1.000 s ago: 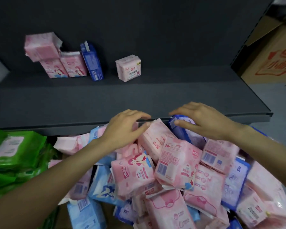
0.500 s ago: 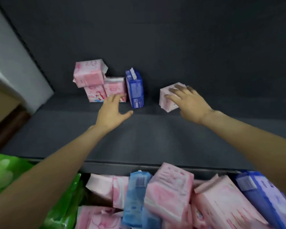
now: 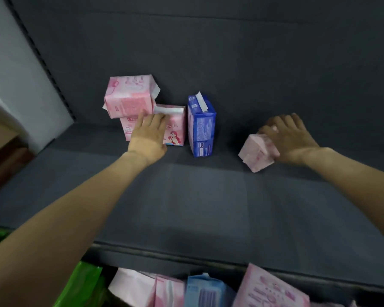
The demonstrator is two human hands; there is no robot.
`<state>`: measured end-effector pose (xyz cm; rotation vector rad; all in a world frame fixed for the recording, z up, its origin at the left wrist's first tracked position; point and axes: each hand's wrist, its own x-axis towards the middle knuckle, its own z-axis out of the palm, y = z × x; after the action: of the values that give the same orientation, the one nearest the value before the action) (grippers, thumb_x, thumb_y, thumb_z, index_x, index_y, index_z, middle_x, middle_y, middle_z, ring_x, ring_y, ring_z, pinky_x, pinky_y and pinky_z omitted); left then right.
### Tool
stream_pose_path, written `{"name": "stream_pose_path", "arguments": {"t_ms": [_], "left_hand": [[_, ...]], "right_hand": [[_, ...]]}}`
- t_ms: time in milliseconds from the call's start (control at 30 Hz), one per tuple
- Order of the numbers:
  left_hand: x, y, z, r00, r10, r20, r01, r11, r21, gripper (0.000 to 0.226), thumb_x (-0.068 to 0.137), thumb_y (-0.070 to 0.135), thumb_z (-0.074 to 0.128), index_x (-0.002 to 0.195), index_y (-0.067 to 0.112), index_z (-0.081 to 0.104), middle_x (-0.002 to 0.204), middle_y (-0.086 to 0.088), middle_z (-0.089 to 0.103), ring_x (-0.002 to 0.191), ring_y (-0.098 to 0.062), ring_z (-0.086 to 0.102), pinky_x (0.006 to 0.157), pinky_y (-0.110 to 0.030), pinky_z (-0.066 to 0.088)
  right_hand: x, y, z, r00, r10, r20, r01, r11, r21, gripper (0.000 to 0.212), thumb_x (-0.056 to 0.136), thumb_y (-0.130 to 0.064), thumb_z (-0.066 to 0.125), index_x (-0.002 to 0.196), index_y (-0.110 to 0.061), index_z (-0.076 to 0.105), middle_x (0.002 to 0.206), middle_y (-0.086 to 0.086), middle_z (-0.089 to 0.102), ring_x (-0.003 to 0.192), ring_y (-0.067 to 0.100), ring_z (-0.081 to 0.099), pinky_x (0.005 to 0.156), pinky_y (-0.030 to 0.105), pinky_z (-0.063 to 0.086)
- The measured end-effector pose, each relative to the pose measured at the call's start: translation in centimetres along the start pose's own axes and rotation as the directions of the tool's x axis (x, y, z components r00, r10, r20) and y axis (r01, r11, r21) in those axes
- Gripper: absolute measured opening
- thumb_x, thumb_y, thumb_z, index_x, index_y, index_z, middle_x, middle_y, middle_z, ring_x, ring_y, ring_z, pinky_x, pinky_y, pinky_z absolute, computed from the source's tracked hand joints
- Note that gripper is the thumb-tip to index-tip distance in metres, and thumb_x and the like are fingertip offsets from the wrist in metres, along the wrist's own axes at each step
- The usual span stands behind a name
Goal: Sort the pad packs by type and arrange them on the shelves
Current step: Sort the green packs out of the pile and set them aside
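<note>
Tilted since the earlier frame, small pink pack (image 3: 256,153) gripped by curled right hand (image 3: 289,138); left hand (image 3: 150,134), fingers straight, touches upright pink packs (image 3: 175,127).

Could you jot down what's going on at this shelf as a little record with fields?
shelf: dark grey shelf
left hand: fingers straight, touching the two upright pink packs
stacked on them: another pink pack
blue pack: upright, apart from both hands
right hand: gripping a tilted pale pink pack
below the shelf: heap of unsorted packs
</note>
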<state>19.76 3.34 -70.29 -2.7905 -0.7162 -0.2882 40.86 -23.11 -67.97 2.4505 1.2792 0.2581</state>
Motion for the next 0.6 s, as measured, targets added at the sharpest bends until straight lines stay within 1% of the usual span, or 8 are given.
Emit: {"name": "stream_pose_path", "arguments": {"t_ms": [67,133,233,333,400,467,533,600], "left_hand": [[0.2,0.7,0.1,0.999,-0.007,-0.040,0.006,1.000,-0.013,0.073,0.085,0.025,0.061,0.147,0.007,0.026,0.140,-0.012,0.035,0.126,-0.031,0.033,0.111,-0.039,0.019],[0.5,1.0,-0.1,0.997,0.019,-0.069,-0.020,1.000,-0.010,0.064,0.085,0.019,0.060,0.142,0.007,0.034,0.133,-0.013,0.039,0.120,-0.032,0.036,0.101,-0.038,0.027],[1.2,0.5,-0.1,0.988,0.054,-0.141,-0.062,0.997,-0.053,0.048,0.085,0.009,0.059,0.131,0.006,0.045,0.145,-0.014,0.031,0.131,-0.032,0.028,0.106,-0.037,0.025],[2.2,0.0,-0.4,0.995,0.089,-0.053,-0.094,0.990,-0.104,0.048,0.091,0.007,0.052,0.137,0.007,0.037,0.159,-0.012,0.007,0.145,-0.028,0.010,0.115,-0.036,0.018],[2.2,-0.2,-0.4,0.985,0.167,0.040,-0.163,0.982,-0.097,0.052,0.096,0.015,0.048,0.144,0.008,0.027,0.156,-0.009,0.018,0.143,-0.025,0.018,0.114,-0.029,0.024],[1.7,-0.6,-0.7,0.991,0.129,0.033,-0.123,0.984,-0.132,0.053,0.096,0.011,0.050,0.144,0.007,0.028,0.141,-0.007,0.040,0.127,-0.020,0.042,0.102,-0.014,0.033],[1.8,-0.8,-0.9,0.999,0.053,0.006,-0.051,0.972,-0.229,0.053,0.092,0.008,0.055,0.141,0.006,0.034,0.137,-0.013,0.043,0.122,-0.027,0.045,0.099,-0.024,0.035],[1.3,-0.8,-1.3,0.997,0.078,0.004,-0.076,0.977,-0.199,0.058,0.093,0.012,0.053,0.144,0.000,0.028,0.141,-0.017,0.034,0.127,-0.031,0.037,0.104,-0.030,0.028]], "right_hand": [[-0.4,0.3,-0.6,0.997,-0.061,0.047,0.056,0.993,0.102,0.073,0.071,-0.042,0.074,0.129,-0.025,0.033,0.140,0.001,0.033,0.139,0.022,0.020,0.118,0.043,0.002],[-1.2,-0.7,-2.3,0.997,-0.055,0.052,0.033,0.932,0.361,0.074,0.065,-0.041,0.077,0.123,-0.025,0.034,0.125,-0.001,0.048,0.121,0.017,0.040,0.114,0.036,0.016],[-2.5,-4.7,-6.2,0.998,0.000,-0.067,0.051,0.643,0.764,0.075,0.059,-0.040,0.083,0.120,-0.027,0.042,0.114,-0.003,0.051,0.106,0.016,0.046,0.090,0.030,0.040],[-1.8,-9.2,-8.3,0.992,-0.014,-0.127,0.111,0.592,0.798,0.074,0.061,-0.046,0.082,0.122,-0.026,0.046,0.137,0.000,0.029,0.130,0.020,0.024,0.106,0.032,0.031],[-0.1,-11.3,-9.1,0.997,0.001,-0.081,0.069,0.517,0.853,0.086,0.060,-0.050,0.082,0.135,-0.030,0.044,0.156,-0.005,-0.004,0.144,0.019,-0.002,0.117,0.042,0.016],[1.7,-12.5,-9.4,0.997,0.028,-0.078,0.056,0.463,0.884,0.093,0.059,-0.052,0.083,0.139,-0.032,0.040,0.157,-0.010,-0.016,0.147,0.021,-0.003,0.117,0.047,0.019],[3.2,-12.7,-9.1,0.994,0.058,-0.090,0.055,0.446,0.894,0.097,0.059,-0.049,0.083,0.142,-0.029,0.037,0.158,-0.009,-0.004,0.145,0.019,0.014,0.114,0.039,0.028],[3.9,-12.0,-8.7,0.985,0.133,-0.112,0.045,0.429,0.902,0.086,0.062,-0.045,0.083,0.135,-0.022,0.044,0.146,-0.002,0.035,0.130,0.015,0.041,0.103,0.028,0.039]]}}
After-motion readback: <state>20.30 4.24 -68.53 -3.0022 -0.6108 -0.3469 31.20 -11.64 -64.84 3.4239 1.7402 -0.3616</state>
